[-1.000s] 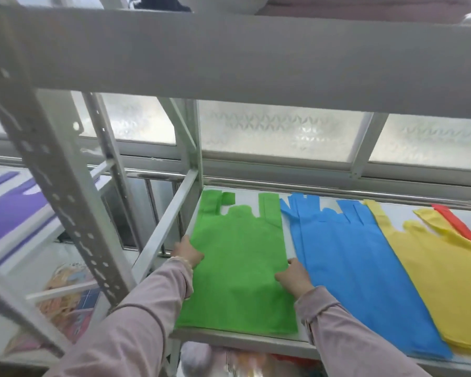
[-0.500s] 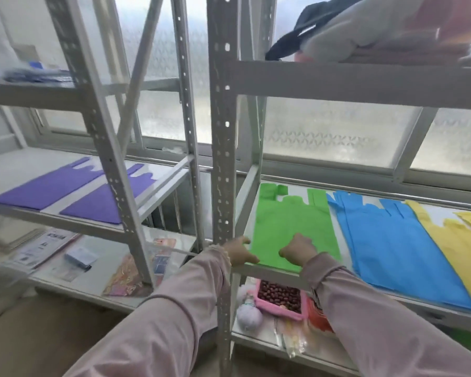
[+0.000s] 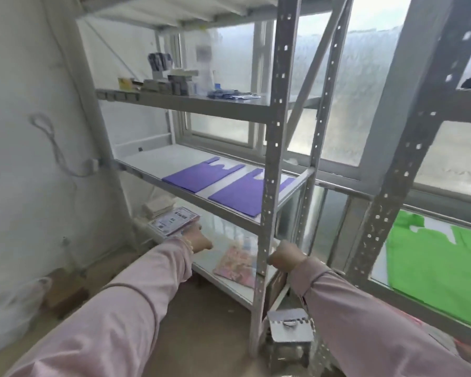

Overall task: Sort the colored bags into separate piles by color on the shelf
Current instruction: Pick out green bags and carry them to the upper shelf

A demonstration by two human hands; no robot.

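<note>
Shelves carry the sorted bags: the middle shelf [image 3: 152, 159] of the left rack holds two flat purple piles, the left purple pile [image 3: 199, 174] and the right purple pile [image 3: 245, 194], side by side but apart, while one green pile [image 3: 433, 257] lies on the right rack's shelf. One perforated post [image 3: 272, 159] crosses in front of the right purple pile, with small boxes [image 3: 169, 84] on the shelf above, printed papers [image 3: 172, 220] and one pink packet [image 3: 237, 263] on the bottom shelf, and one metal stool [image 3: 290, 331] at the post's foot. My left grip [image 3: 199, 239] hangs loosely curled and empty near the papers; my right grip [image 3: 286, 257] sits against the post, and I cannot tell whether it is clamped on it.
</note>
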